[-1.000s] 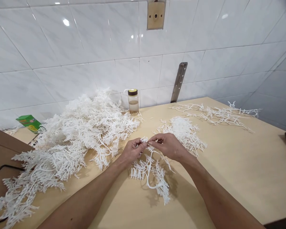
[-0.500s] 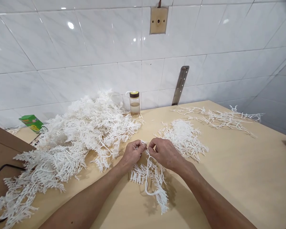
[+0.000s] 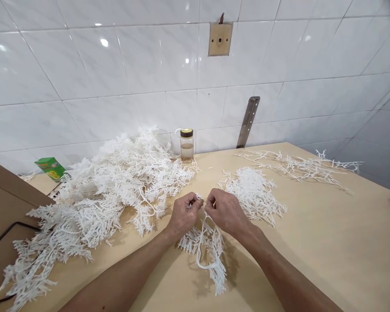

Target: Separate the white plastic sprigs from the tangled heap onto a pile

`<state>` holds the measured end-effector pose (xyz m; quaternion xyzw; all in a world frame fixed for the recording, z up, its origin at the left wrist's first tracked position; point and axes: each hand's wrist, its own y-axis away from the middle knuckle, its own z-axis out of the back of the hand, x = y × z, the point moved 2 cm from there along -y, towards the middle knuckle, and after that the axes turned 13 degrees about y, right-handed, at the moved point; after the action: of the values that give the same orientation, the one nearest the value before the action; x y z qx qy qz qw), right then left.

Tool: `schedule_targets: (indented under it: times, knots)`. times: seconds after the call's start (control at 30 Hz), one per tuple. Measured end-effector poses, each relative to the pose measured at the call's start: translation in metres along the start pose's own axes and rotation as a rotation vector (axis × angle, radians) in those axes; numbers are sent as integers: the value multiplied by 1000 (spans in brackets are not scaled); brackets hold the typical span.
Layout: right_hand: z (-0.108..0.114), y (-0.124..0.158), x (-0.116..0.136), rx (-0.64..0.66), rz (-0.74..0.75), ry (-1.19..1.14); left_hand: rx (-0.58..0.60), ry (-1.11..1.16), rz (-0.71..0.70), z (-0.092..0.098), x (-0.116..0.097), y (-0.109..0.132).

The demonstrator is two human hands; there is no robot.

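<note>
Both hands work close together over the middle of the table. My left hand (image 3: 186, 213) is closed in a pinch, with a bit of white plastic branch poking out by its fingertips. Just to its right, my right hand (image 3: 225, 209) pinches the upper stem of a white artificial plant branch (image 3: 199, 255). That branch hangs below the hands, its curved stem and feathery sprigs near the tabletop. A small pile of loose white sprigs (image 3: 251, 195) lies behind my right hand. To the left spreads a big heap of white feathery branches (image 3: 117, 182).
Bare white stems (image 3: 305, 167) lie at the back right. A lidded bottle (image 3: 186, 147) of liquid stands by the tiled wall, near a metal bracket (image 3: 248, 122). A green box (image 3: 50, 169) and a brown cardboard box (image 3: 13, 216) are at the left.
The view has tilted up slightly, so everything sits a little lower. My hands stay pinched close together, and the branch beneath them has shifted slightly.
</note>
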<state>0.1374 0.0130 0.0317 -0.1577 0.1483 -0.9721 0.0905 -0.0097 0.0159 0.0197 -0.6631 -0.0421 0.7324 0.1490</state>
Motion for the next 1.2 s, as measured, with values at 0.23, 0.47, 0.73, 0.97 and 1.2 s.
schedule_targets:
  times: [0.23,0.47,0.73,0.97,1.2]
  knots:
    - [15,-15,-66,-212,-322,66,124,115,33,-5,1,6]
    - [26,-11,-46,-154,-80,-284,249,438,347,-6,5,2]
    - [23,-4,-18,242,86,-501,375,416,319,-2,-1,-1]
    - [20,-3,-25,266,12,-573,369,373,359,1,2,-3]
    - [25,-2,-20,216,34,-434,368,382,427,0,-4,-2]
